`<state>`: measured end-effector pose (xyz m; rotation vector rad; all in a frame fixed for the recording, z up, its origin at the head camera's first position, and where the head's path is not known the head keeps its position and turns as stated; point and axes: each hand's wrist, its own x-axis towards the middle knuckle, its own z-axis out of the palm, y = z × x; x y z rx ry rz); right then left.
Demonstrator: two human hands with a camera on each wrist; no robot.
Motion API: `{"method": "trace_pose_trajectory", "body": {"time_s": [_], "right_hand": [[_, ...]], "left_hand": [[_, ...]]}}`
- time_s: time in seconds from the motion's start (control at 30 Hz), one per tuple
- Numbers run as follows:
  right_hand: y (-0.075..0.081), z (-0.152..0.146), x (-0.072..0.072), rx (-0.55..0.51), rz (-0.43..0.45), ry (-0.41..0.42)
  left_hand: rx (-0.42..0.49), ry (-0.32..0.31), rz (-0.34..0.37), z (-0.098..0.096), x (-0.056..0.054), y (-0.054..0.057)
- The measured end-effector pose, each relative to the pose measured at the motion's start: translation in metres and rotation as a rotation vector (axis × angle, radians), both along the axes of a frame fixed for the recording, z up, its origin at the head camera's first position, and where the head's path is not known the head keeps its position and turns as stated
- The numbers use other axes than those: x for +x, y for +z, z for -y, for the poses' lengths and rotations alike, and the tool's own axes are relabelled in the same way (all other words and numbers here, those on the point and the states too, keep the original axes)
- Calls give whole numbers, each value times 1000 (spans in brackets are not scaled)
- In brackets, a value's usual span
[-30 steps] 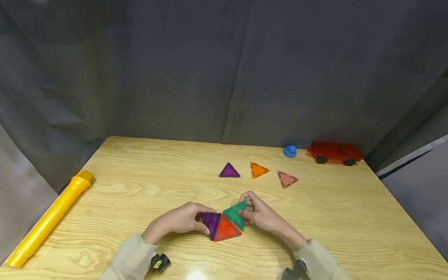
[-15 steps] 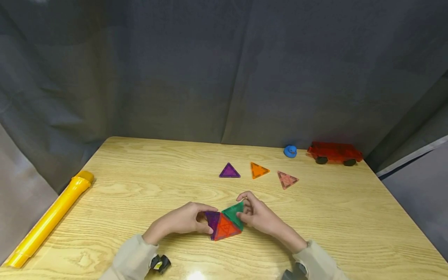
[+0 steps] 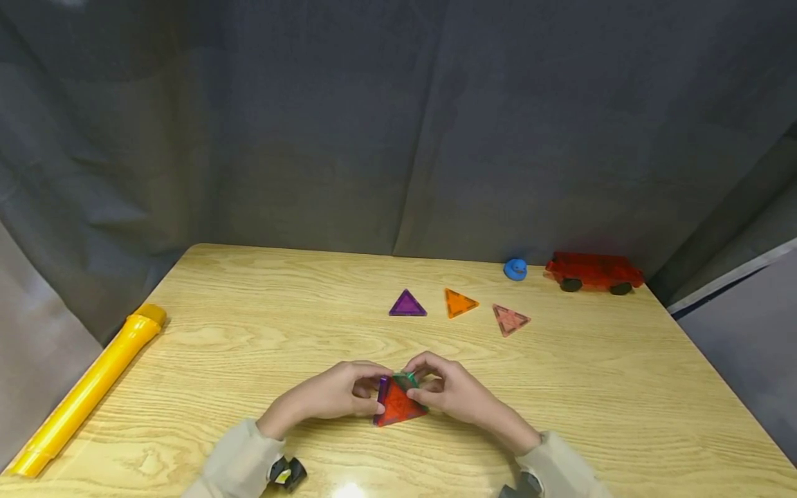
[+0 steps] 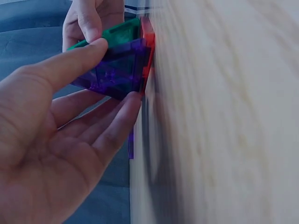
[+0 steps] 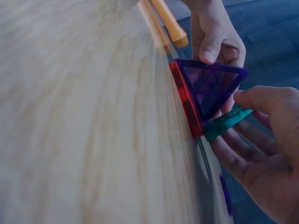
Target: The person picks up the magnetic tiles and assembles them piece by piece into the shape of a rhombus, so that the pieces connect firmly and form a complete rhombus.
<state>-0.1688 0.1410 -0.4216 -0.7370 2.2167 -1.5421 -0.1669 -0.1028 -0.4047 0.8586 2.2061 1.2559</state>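
A red triangular magnetic tile (image 3: 399,407) lies on the table in front of the person. My left hand (image 3: 333,391) pinches a purple triangular tile (image 5: 210,86) between thumb and fingers, and it stands raised along the red tile's left edge. On the other side, my right hand (image 3: 454,387) pinches a green triangular tile (image 5: 226,122), tilted up from the red tile's right edge. Seen in the left wrist view, the purple tile's upper part overlaps the green one, and both rise from the red tile.
Further back lie a purple triangle (image 3: 407,304), an orange triangle (image 3: 459,303) and a pink triangle (image 3: 510,320). A blue toy duck (image 3: 515,269) and a red wheeled toy car base (image 3: 594,272) are at the back right. Along the left edge runs a yellow tube (image 3: 90,391).
Both hands have folded the side tiles up: the purple and green triangles went from lying nearly flat beside the red one to standing raised. The right hand has moved left, closer to the left hand.
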Motion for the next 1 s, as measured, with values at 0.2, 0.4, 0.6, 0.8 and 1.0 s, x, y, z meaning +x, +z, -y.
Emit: {"method": "trace_pose_trajectory", "body": {"time_s": [0.2, 0.4, 0.6, 0.8, 1.0], "right_hand": [[-1, 1, 1, 12, -37, 10], [-4, 1, 1, 15, -104, 27], [-2, 3, 1, 29, -162, 37], [0, 5, 2, 44, -166, 34], [0, 6, 3, 50, -177, 32]], "left_hand": [[13, -7, -14, -2, 2, -1], [-19, 17, -47, -4, 4, -1], [-21, 19, -74, -7, 5, 0], [-11, 13, -98, -9, 5, 0], [-15, 20, -114, -9, 7, 0]]}}
